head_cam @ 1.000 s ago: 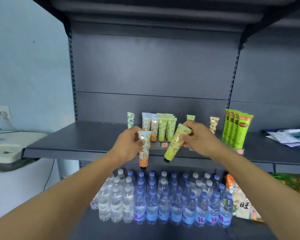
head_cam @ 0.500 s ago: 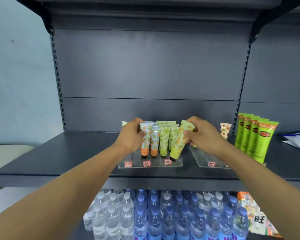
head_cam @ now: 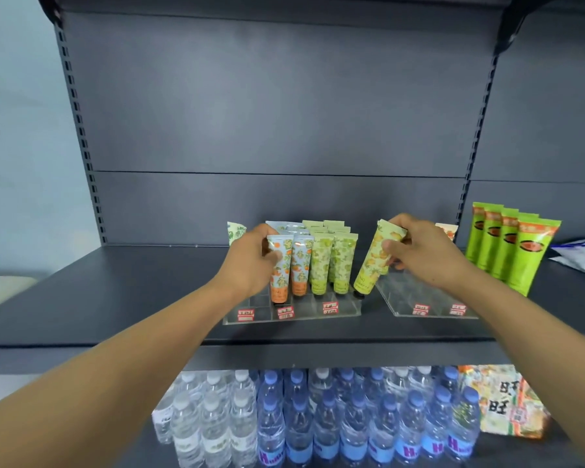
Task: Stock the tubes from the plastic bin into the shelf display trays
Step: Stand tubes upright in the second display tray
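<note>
Head view. My left hand (head_cam: 250, 261) grips an orange-patterned tube (head_cam: 279, 270), thumb across its front and fingers curled behind; the tube stands nearly upright, cap end down, in the front of the left display tray (head_cam: 338, 314) on the shelf (head_cam: 115, 298). Beside it to the right stand a second orange tube (head_cam: 300, 266) and rows of green-patterned tubes (head_cam: 331, 261), all upright in the same tray. My right hand (head_cam: 419, 255) pinches a yellow-green tube (head_cam: 375, 258) near its crimped top; the tube's long axis tilts, top toward my right hand and dark cap down and to the left, the cap sitting at the right end of the left tray, between the two trays. The right display tray (head_cam: 429, 304), clear and largely unfilled, lies directly below my right hand. I judge the coming move to be righting this tilted tube over a slot; the right hand is the nearer one. Which tray its slot belongs to I cannot tell. The plastic bin is not in view. Tall green tubes (head_cam: 514, 248) stand at far right; water bottles (head_cam: 318, 423) fill the lower shelf.
</note>
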Demonstrator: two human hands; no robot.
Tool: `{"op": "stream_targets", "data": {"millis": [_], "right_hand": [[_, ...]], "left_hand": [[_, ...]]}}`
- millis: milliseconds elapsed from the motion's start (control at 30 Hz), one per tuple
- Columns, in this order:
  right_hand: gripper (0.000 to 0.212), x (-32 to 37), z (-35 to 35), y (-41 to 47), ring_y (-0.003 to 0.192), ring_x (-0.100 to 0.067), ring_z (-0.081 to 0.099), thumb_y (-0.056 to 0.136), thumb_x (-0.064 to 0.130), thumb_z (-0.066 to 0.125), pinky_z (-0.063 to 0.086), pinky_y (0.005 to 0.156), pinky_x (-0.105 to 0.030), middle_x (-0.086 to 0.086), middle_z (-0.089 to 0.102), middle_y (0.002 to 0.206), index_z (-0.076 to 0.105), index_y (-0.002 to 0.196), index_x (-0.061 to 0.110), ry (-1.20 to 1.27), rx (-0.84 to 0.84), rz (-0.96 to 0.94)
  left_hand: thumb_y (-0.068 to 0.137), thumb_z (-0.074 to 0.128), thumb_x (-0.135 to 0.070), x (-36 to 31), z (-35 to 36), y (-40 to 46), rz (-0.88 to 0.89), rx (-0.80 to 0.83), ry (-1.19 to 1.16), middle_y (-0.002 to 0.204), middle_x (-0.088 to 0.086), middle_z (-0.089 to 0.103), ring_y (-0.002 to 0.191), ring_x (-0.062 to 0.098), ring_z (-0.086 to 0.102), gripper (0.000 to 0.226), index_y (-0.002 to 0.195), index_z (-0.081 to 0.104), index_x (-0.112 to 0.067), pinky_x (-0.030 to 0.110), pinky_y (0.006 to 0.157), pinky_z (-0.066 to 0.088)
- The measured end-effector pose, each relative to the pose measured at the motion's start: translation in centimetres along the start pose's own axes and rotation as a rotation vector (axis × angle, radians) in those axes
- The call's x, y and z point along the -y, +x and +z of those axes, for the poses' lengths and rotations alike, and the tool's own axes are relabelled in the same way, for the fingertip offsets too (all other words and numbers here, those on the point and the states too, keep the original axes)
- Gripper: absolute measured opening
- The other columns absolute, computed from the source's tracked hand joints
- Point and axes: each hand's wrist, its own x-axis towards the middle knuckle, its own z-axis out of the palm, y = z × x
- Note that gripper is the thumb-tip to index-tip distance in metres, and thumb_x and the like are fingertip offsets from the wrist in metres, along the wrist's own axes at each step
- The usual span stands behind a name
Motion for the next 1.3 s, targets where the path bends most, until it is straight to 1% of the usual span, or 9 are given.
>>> {"op": "stream_targets", "data": {"millis": [167,467,667,800,867,967,1067,1133,1300], "right_hand": [[0.008,0.0,0.2,0.0,0.084,-0.022,0.066,0.094,0.012,0.053,0.055,0.083,-0.047,-0.006,0.065,0.092,0.052,0.100,0.016,-0.006,0.016,0.009],[0.012,-0.3,0.2,-0.4,0.084,-0.023,0.067,0.094,0.014,0.054,0.055,0.083,-0.046,-0.005,0.066,0.094,0.051,0.105,0.017,-0.035,0.015,0.022],[0.021,-0.3,0.3,-0.6,0.086,-0.024,0.066,0.093,0.013,0.055,0.055,0.084,-0.046,-0.006,0.066,0.097,0.052,0.114,0.013,-0.042,-0.001,0.031],[0.022,-0.2,0.1,-0.7,0.085,-0.025,0.067,0.093,0.013,0.055,0.055,0.083,-0.047,-0.007,0.066,0.096,0.053,0.115,0.013,-0.042,-0.007,0.039],[0.016,-0.1,0.0,-0.7,0.085,-0.026,0.067,0.093,0.013,0.055,0.055,0.082,-0.048,-0.007,0.067,0.094,0.053,0.109,0.016,-0.040,-0.015,0.036],[0.010,-0.2,-0.4,-0.7,0.082,-0.027,0.068,0.093,0.012,0.055,0.056,0.079,-0.049,-0.009,0.068,0.090,0.053,0.101,0.018,-0.066,-0.038,0.040],[0.009,-0.5,-1.1,-0.6,0.075,-0.024,0.067,0.092,0.010,0.056,0.057,0.073,-0.042,-0.009,0.068,0.087,0.054,0.096,0.018,-0.095,-0.085,0.054],[0.010,-0.9,-1.8,-0.6,0.068,-0.018,0.061,0.091,0.008,0.056,0.050,0.064,-0.032,-0.007,0.066,0.084,0.054,0.093,0.017,-0.157,-0.122,0.057],[0.015,-2.5,-3.6,-0.1,0.073,-0.025,0.062,0.089,0.005,0.058,0.044,0.059,-0.027,-0.006,0.064,0.080,0.053,0.084,0.018,-0.228,-0.184,0.068]], "left_hand": [[0.094,0.051,-0.006,0.5,0.4,-0.6,-0.015,0.026,-0.020,0.105,0.013,0.065,0.094,0.031,0.065,0.028,0.120,0.051,-0.014,0.047,0.082,0.055],[0.093,0.050,-0.002,0.5,0.8,-0.6,-0.003,0.017,-0.036,0.109,0.009,0.064,0.099,0.027,0.063,0.027,0.117,0.047,-0.015,0.043,0.085,0.055],[0.092,0.053,-0.003,0.6,0.5,-0.9,0.033,-0.012,0.024,0.106,0.005,0.060,0.091,0.016,0.058,0.032,0.121,0.044,-0.014,0.017,0.068,0.048],[0.091,0.055,-0.006,0.5,0.2,-1.1,0.051,-0.030,0.083,0.107,0.005,0.057,0.092,0.015,0.057,0.035,0.122,0.041,-0.015,0.010,0.061,0.043],[0.090,0.058,-0.010,0.3,-0.1,-1.1,0.086,-0.066,0.130,0.112,0.004,0.056,0.096,0.016,0.058,0.036,0.122,0.041,-0.016,0.012,0.067,0.046],[0.089,0.060,-0.017,-0.7,-0.6,-1.2,0.202,-0.166,0.269,0.122,0.000,0.048,0.106,0.016,0.053,0.039,0.124,0.042,-0.017,0.036,0.083,0.052],[0.089,0.059,-0.019,-2.4,-0.4,-1.1,0.359,-0.166,0.374,0.124,-0.002,0.047,0.114,0.016,0.046,0.036,0.123,0.045,-0.018,0.036,0.086,0.048],[0.089,0.058,-0.019,-3.6,0.4,-0.9,0.430,-0.103,0.405,0.123,-0.003,0.048,0.115,0.017,0.045,0.034,0.121,0.046,-0.020,0.037,0.088,0.047],[0.088,0.057,-0.017,-5.7,3.3,-1.2,0.500,0.020,0.452,0.123,-0.005,0.051,0.116,0.017,0.047,0.033,0.119,0.046,-0.021,0.038,0.083,0.048]]}}
